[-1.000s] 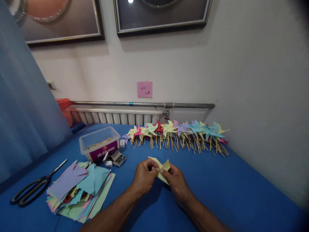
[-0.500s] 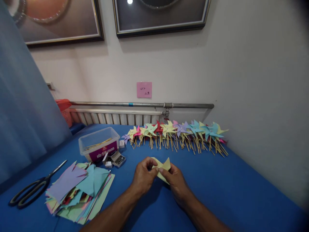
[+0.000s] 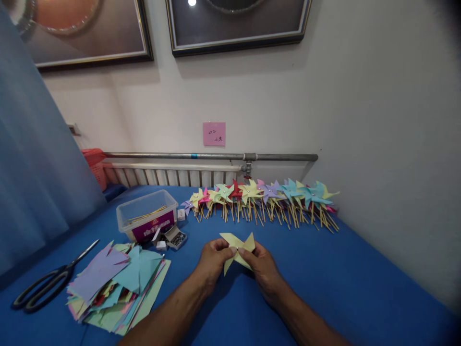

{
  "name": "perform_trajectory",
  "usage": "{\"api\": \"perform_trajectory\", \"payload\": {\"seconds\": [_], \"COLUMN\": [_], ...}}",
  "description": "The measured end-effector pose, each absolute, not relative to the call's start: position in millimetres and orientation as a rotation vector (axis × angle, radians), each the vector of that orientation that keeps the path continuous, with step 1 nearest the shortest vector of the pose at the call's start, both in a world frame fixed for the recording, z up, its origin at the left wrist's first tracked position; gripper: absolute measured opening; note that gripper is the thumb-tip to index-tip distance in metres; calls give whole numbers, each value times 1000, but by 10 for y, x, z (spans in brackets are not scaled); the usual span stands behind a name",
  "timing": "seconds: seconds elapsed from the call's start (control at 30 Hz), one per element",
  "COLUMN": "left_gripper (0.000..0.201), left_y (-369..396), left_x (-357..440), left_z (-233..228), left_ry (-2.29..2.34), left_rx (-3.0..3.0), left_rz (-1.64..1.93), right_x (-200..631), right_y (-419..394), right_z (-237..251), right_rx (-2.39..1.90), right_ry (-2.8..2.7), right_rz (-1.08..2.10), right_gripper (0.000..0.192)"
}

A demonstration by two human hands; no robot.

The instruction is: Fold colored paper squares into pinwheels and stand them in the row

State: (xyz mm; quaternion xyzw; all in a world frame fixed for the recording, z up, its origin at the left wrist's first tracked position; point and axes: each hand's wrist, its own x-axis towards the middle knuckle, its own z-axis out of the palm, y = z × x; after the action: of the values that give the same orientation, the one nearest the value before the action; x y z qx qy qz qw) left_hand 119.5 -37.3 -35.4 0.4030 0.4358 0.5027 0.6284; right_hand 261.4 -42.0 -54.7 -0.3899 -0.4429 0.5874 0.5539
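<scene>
A pale yellow paper pinwheel [image 3: 234, 239] is held between my two hands, just above the blue table. My left hand [image 3: 213, 258] pinches its left side, thumb near the centre. From the right, my right hand [image 3: 264, 269] grips it with the thumb also by the centre. A small shiny pin head [image 3: 237, 248] shows between the thumbs. Four-way blades stick out around the fingers, and my fingertips behind the paper are hidden. No stick is visible on this pinwheel.
Finished pinwheels on sticks [image 3: 252, 192] lie in a row at the back. On the left are a plastic box [image 3: 124, 214] with sticks, an open box of pins [image 3: 176, 239], a stack of coloured paper [image 3: 101, 269] and black-handled scissors [image 3: 61, 276].
My left hand has shifted its grip slightly left and down on the pinwheel. Its left blades now show spread out, and the left thumb lies flatter near the pin.
</scene>
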Motion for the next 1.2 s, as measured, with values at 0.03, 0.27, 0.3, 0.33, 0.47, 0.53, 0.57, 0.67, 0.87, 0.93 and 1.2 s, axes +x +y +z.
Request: {"api": "perform_trajectory", "payload": {"seconds": [0.03,0.27,0.3,0.33,0.47,0.53,0.57,0.67,0.87,0.93,1.2], "left_gripper": [34,32,33,33,32,31,30,28,24,23,20], "left_y": [-372,-364,-365,-366,-368,-368,-368,-371,-356,-341,-329], "left_x": [1199,1220,1224,1227,1230,1226,1224,1220,1227,1232,1258], "left_z": [-358,-362,-360,-357,-355,-359,-361,-363,-381,-404,-463], "left_ry": [1001,1047,1046,1043,1047,1064,1062,1018,1025,1041,1084], "left_rx": [917,948,939,928,899,895,896,905,961,976,984], "left_rz": [1154,1182,1188,1190,1172,1161,1156,1143,1141,1158,1187], "right_x": [2615,2625,2627,2628,2627,2621,2617,2605,2593,2592,2597], "right_y": [-415,-381,-383,-386,-399,-404,-408,-433,-486,-481,-470], "right_z": [-556,-595,-589,-582,-564,-561,-559,-535,-466,-472,-486], "right_rx": [-928,-986,-976,-966,-959,-940,-926,-909,-930,-952,-910], "right_ry": [-1053,-1083,-1082,-1079,-1062,-1060,-1058,-1042,-1050,-1053,-1038], "right_rz": [1380,1359,1372,1389,1423,1440,1450,1464,1461,1431,1479], "right_gripper": [45,46,46,45,43,41,40,38,42,43,42]}}
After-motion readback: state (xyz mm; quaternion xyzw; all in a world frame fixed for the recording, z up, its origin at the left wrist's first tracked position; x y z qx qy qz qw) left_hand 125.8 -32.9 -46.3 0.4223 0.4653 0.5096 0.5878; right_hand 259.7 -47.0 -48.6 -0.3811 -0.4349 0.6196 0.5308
